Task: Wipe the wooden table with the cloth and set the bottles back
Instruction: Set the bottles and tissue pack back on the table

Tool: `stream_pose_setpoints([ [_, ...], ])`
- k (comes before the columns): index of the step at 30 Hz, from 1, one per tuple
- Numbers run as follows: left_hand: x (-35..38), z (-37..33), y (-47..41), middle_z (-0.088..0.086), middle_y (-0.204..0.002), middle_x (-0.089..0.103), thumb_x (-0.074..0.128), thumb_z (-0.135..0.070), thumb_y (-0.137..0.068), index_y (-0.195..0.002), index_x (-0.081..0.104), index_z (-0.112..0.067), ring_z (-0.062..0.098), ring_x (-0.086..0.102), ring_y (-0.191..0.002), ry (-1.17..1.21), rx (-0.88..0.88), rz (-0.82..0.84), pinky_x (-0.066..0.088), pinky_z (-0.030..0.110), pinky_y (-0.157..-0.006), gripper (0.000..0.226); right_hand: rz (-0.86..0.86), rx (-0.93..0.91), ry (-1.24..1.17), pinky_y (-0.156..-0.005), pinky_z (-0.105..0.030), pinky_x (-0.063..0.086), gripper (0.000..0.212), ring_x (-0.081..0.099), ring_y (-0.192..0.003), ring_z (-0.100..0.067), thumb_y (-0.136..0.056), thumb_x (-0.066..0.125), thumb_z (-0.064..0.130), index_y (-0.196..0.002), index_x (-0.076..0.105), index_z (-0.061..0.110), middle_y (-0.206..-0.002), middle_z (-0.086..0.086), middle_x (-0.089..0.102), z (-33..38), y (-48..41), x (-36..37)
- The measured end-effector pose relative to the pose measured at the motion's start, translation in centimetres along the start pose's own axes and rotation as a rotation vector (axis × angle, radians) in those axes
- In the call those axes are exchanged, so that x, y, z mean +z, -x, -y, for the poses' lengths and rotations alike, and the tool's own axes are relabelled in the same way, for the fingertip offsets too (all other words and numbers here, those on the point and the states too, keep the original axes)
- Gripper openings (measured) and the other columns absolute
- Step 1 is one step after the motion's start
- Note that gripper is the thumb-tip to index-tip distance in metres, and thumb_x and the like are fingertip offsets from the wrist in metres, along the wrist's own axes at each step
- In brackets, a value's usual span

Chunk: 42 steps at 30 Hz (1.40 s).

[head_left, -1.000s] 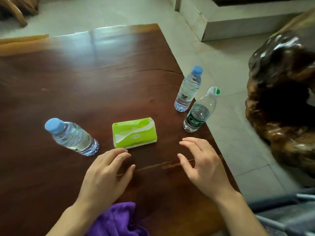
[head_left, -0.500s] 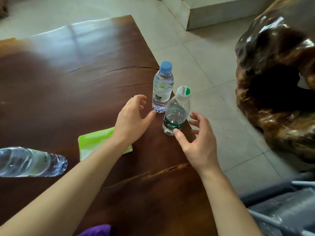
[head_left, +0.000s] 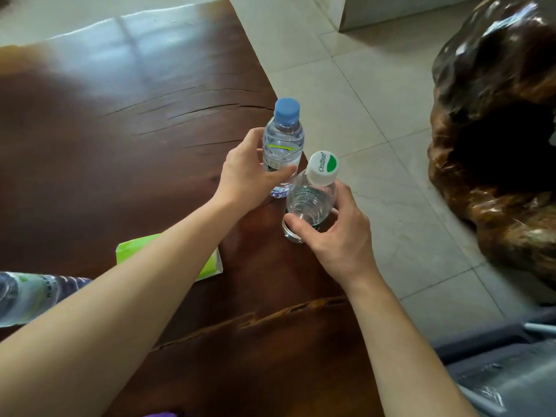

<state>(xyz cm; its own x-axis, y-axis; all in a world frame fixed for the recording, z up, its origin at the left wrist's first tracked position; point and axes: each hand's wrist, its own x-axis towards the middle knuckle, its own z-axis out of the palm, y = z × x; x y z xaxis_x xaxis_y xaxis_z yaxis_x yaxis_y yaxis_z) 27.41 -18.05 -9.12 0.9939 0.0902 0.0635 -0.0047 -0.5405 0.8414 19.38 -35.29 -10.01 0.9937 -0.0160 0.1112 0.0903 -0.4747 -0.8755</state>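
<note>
Two clear water bottles stand near the right edge of the dark wooden table [head_left: 126,152]. My left hand [head_left: 249,173] is wrapped around the blue-capped bottle [head_left: 282,136]. My right hand [head_left: 337,236] grips the white-capped bottle [head_left: 313,194], which has a green label. A third bottle [head_left: 33,296] shows at the left edge, partly behind my left forearm. A sliver of the purple cloth [head_left: 159,414] peeks in at the bottom edge.
A green tissue pack [head_left: 132,251] lies on the table, half covered by my left forearm. A large glossy carved wood piece [head_left: 496,145] stands on the tiled floor to the right. Grey furniture [head_left: 511,371] sits at the bottom right.
Both hands reached forward from the near edge and closed on the two bottles by the right edge. The view shifted right, pushing the third bottle and cloth toward the frame edges.
</note>
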Motion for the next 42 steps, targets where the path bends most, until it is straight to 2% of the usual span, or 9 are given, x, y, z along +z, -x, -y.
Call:
stream_pose_setpoints([
  [4,-0.2,0.2,0.9,-0.008,-0.101,0.076,0.084,-0.032,-0.070,-0.117,0.062,-0.018,0.011,0.072,-0.095,0.021,-0.021,-0.079,0.058,0.041,-0.085,0.054,-0.019,0.029,-0.007,-0.080,-0.001,0.046,0.071,0.066,-0.100,0.003,-0.070,0.080,0.058,-0.129,0.055,0.030,-0.116,0.017,0.068,0.0,0.3,-0.2],
  [8,-1.5,0.6,3.6,-0.009,-0.100,0.075,0.085,-0.030,-0.068,-0.116,0.063,-0.018,0.009,0.072,-0.093,0.031,-0.038,-0.119,0.059,0.039,-0.085,0.054,-0.038,0.029,-0.002,-0.087,-0.014,0.052,0.068,0.068,-0.103,-0.006,-0.070,0.079,0.061,-0.125,0.056,0.028,-0.113,0.013,0.070,0.3,1.5,-0.9],
  [11,-3.0,0.4,6.3,-0.009,-0.102,0.075,0.085,-0.030,-0.069,-0.118,0.063,-0.018,0.008,0.073,-0.088,0.045,-0.030,-0.148,0.060,0.039,-0.083,0.055,-0.036,0.022,0.015,-0.084,-0.005,0.047,0.066,0.067,-0.103,-0.003,-0.070,0.078,0.062,-0.122,0.058,0.028,-0.111,0.013,0.070,1.4,3.0,-1.5],
  [15,-5.5,-0.4,10.8,-0.010,-0.097,0.076,0.087,-0.030,-0.069,-0.117,0.063,-0.018,0.002,0.073,-0.083,0.057,-0.004,-0.198,0.059,0.034,-0.080,0.055,0.008,-0.002,0.070,-0.085,-0.013,0.052,0.065,0.068,-0.100,-0.004,-0.068,0.078,0.062,-0.121,0.059,0.027,-0.109,0.012,0.071,3.3,5.8,-1.8],
  [23,-11.7,-0.8,23.0,-0.015,-0.101,0.073,0.087,-0.032,-0.069,-0.113,0.063,-0.023,0.003,0.071,-0.092,0.124,-0.015,-0.289,0.058,0.026,-0.084,0.051,0.134,-0.054,0.111,-0.078,0.005,0.041,0.071,0.067,-0.096,-0.001,-0.067,0.083,0.063,-0.120,0.061,0.021,-0.109,0.005,0.073,8.8,12.8,-0.6],
  [32,-21.5,4.3,35.1,-0.022,-0.099,0.074,0.091,-0.033,-0.065,-0.113,0.065,-0.025,0.000,0.071,-0.090,0.033,-0.207,-0.444,0.050,0.011,-0.079,0.055,0.326,-0.120,0.026,-0.086,-0.008,0.049,0.070,0.065,-0.101,0.007,-0.063,0.080,0.058,-0.123,0.061,0.027,-0.110,0.020,0.069,14.4,19.1,6.9],
  [35,-25.2,6.4,37.3,-0.022,-0.095,0.073,0.092,-0.032,-0.064,-0.110,0.066,-0.020,-0.004,0.069,-0.088,-0.036,-0.261,-0.519,0.047,0.008,-0.078,0.054,0.367,-0.151,-0.032,-0.085,-0.002,0.045,0.069,0.066,-0.100,0.007,-0.064,0.080,0.056,-0.122,0.064,0.022,-0.109,0.018,0.071,16.1,20.5,10.4],
  [38,-28.7,8.5,38.7,-0.024,-0.092,0.071,0.093,-0.034,-0.064,-0.106,0.065,-0.019,-0.009,0.067,-0.086,-0.090,-0.311,-0.597,0.044,0.005,-0.075,0.053,0.424,-0.155,-0.090,-0.083,-0.006,0.047,0.066,0.070,-0.097,0.000,-0.067,0.082,0.052,-0.122,0.063,0.021,-0.107,0.013,0.074,17.9,21.3,14.3],
  [42,-32.8,11.5,39.0,-0.014,-0.095,0.074,0.089,-0.038,-0.067,-0.110,0.065,-0.017,0.001,0.070,-0.087,-0.100,-0.348,-0.686,0.053,0.021,-0.080,0.053,0.447,-0.180,-0.117,-0.082,-0.012,0.052,0.061,0.072,-0.094,-0.003,-0.071,0.088,0.043,-0.121,0.063,0.018,-0.106,0.008,0.074,19.9,21.5,20.1],
])
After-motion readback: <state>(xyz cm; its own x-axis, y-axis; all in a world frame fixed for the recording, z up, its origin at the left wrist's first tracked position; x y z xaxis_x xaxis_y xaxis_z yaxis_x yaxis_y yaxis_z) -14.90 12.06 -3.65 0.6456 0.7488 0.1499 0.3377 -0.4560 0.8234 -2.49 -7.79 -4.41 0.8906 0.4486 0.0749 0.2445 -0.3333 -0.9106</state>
